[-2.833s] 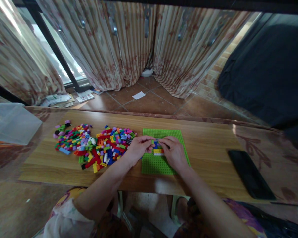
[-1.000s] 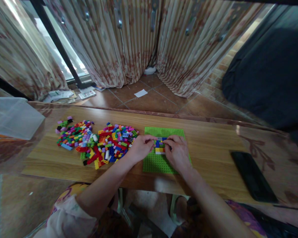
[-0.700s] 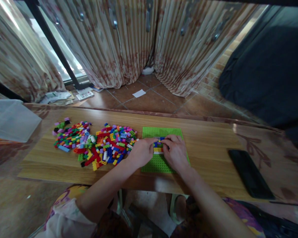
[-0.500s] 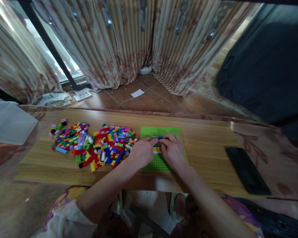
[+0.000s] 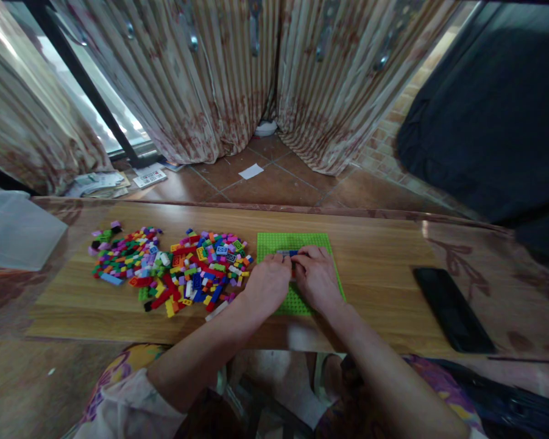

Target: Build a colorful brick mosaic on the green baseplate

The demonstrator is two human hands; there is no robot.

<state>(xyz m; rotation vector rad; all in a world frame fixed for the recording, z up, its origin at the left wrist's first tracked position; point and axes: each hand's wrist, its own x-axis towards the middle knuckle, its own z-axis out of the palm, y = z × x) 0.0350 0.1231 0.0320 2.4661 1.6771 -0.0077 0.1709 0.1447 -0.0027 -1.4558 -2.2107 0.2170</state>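
A green studded baseplate (image 5: 292,239) lies on the wooden board in front of me. Both hands meet over its middle. A grey and blue row of toy bricks (image 5: 287,252) shows just beyond my fingertips. My left hand (image 5: 270,281) is closed, its fingers curled down at the row's near side; whatever they grip is hidden. My right hand (image 5: 318,277) is closed too, thumb and fingers pinched at the blue end of the row. A bit of red brick peeks out between the hands.
Left of the plate spreads a pile of mixed toy bricks (image 5: 205,268), with smaller pieces (image 5: 128,253) farther left. A translucent plastic bin (image 5: 18,228) stands at the far left. A black phone (image 5: 452,310) lies on the right of the wooden board (image 5: 379,268).
My left fingers have curled in and moved slightly right, closer to the right hand. They now cover the yellow and white bricks seen before. The whole view has shifted slightly.
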